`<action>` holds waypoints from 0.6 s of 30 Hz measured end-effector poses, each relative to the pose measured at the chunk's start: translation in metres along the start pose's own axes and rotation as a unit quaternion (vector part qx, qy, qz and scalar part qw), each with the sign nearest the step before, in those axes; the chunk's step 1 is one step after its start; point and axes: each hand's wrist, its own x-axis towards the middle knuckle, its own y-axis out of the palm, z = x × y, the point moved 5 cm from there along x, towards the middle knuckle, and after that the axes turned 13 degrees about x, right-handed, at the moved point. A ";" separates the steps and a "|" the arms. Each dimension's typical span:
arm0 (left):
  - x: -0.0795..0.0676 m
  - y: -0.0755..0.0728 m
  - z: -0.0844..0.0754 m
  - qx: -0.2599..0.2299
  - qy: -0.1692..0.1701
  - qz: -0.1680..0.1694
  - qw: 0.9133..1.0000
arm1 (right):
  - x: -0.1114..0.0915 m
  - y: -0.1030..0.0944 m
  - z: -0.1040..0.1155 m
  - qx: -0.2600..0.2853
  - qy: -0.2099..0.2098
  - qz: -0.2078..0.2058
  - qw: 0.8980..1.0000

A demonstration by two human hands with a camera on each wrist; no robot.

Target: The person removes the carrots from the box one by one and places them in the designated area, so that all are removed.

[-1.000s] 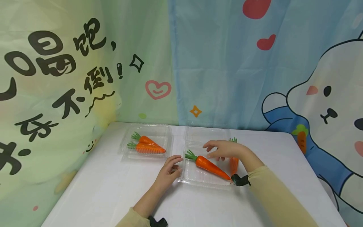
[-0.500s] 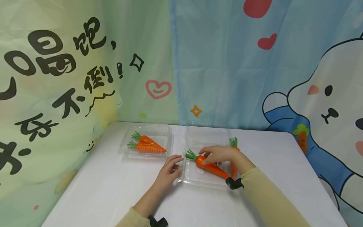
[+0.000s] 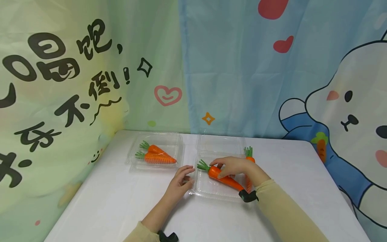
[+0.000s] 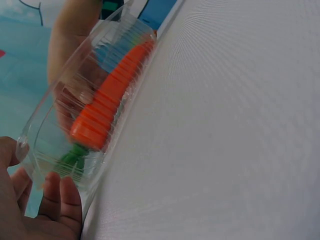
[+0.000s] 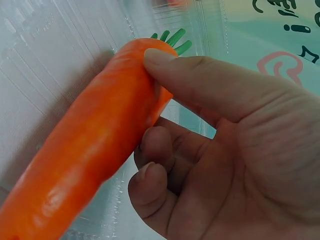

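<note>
Head view | we see the right hand (image 3: 232, 167) pinching an orange carrot (image 3: 228, 181) between thumb and fingers near its green top | carrot is in an open clear plastic clamshell (image 3: 208, 192) | left hand (image 3: 180, 182), fingers loosely bent, at the clamshell's left edge | to our left, a second clamshell (image 3: 173, 139) holds two carrots (image 3: 157, 156)

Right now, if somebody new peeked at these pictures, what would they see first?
Probably the bright orange carrot in the open clear box, pinched by the right hand. Next might come the big cartoon animal printed on the backdrop, at the right side of the head view. Two more carrots lie together inside the other clear box, at the left.
</note>
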 end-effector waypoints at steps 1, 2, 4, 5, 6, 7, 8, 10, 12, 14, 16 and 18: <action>0.000 0.000 0.000 0.001 0.000 -0.001 1.000 | 0.000 0.000 0.000 -0.003 0.000 -0.002 1.000; 0.000 0.000 0.000 0.002 0.000 -0.002 1.000 | 0.000 0.000 0.001 -0.008 -0.003 -0.003 1.000; 0.000 0.000 0.000 0.003 0.000 -0.004 1.000 | 0.000 0.000 0.003 -0.020 -0.010 -0.008 1.000; 0.000 0.000 0.000 0.003 -0.001 -0.004 1.000 | 0.000 0.000 0.004 -0.026 -0.013 -0.011 1.000; -0.001 0.000 0.001 0.003 -0.001 -0.004 1.000 | 0.001 0.000 0.005 -0.031 -0.017 -0.013 0.999; -0.001 0.000 0.001 0.002 -0.001 -0.004 1.000 | 0.000 0.000 0.006 -0.036 -0.020 -0.016 0.999; -0.001 0.000 0.001 0.001 -0.001 -0.003 1.000 | 0.000 0.000 0.007 -0.038 -0.023 -0.017 0.999; 0.000 0.000 0.001 0.000 0.000 -0.003 1.000 | 0.000 0.000 0.008 -0.039 -0.024 -0.020 0.999; 0.000 0.000 0.001 0.000 0.000 -0.003 1.000 | 0.000 0.000 0.008 -0.038 -0.024 -0.022 0.999; 0.000 0.000 0.001 0.000 -0.003 -0.002 1.000 | 0.000 -0.001 0.007 -0.035 -0.022 -0.023 0.999; 0.000 0.001 0.002 0.001 -0.005 -0.003 1.000 | -0.001 -0.001 0.007 -0.034 -0.021 -0.024 0.999; 0.000 0.001 0.003 0.000 -0.007 -0.004 1.000 | -0.001 -0.002 0.007 -0.030 -0.020 -0.026 0.999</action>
